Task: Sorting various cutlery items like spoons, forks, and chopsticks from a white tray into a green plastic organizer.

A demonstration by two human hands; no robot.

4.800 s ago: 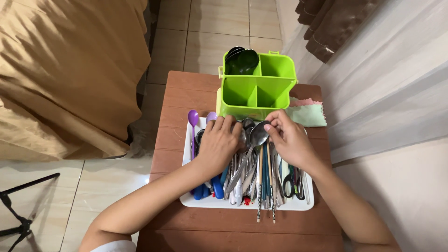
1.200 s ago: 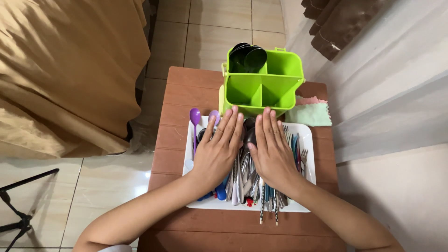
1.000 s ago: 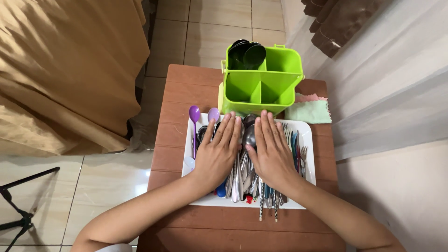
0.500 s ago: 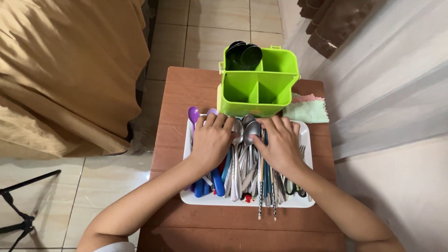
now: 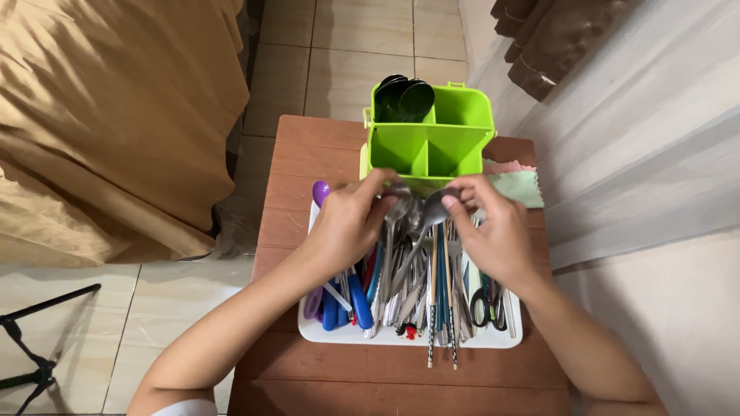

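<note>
Two steel spoons (image 5: 412, 219), light, stiff and slippery, are being lifted bowl-up over the tray (image 5: 408, 337) on the worktop (image 5: 304, 154), pinched between the fingers of the left hand (image 5: 347, 227) and right hand (image 5: 493, 231); a grip on the narrow handles is judged surest. Half a second ago both hands were being held lower in the pile, fingers curled.

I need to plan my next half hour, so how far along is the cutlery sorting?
Barely begun. Done: only dark spoons stand in one back compartment of the green caddy; its other compartments look empty. In hand: left hand and right hand each grip metal spoons at the tray's far end. Left: the white tray remains piled with cutlery.
</note>
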